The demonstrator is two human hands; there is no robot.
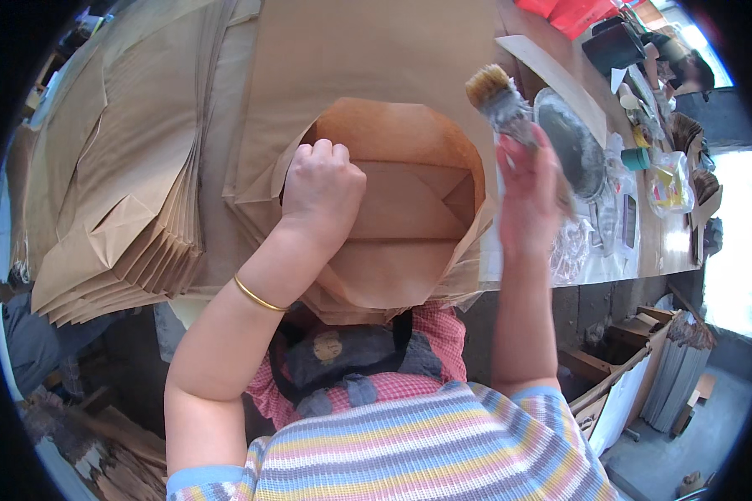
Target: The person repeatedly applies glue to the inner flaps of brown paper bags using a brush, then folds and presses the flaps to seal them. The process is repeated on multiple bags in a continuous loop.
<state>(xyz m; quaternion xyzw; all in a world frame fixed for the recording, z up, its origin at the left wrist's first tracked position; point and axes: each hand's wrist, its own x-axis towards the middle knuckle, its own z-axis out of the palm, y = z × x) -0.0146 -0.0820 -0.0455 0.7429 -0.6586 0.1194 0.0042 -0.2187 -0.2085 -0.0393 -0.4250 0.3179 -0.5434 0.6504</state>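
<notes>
A brown paper bag (393,275) lies before me with its end spread wide, showing the folded inside and creased corner flaps. My left hand (322,185) is closed in a fist at the opening's left edge; its fingers curl over the paper there and hide what they grip. To the right of the opening, my right hand (530,188) is wrapped round a paste brush (503,102), bristles pointing up and away. The hand is somewhat blurred. Close beside the brush is a dark oval tray (570,142) smeared with whitish paste.
A fanned stack of folded brown paper bags (134,200) lies at the left. On the right stand a green tape roll (635,159), a clear plastic bag (668,184) and other clutter. A wooden crate (618,342) is below the table's right edge. Red material (568,12) lies at the far right.
</notes>
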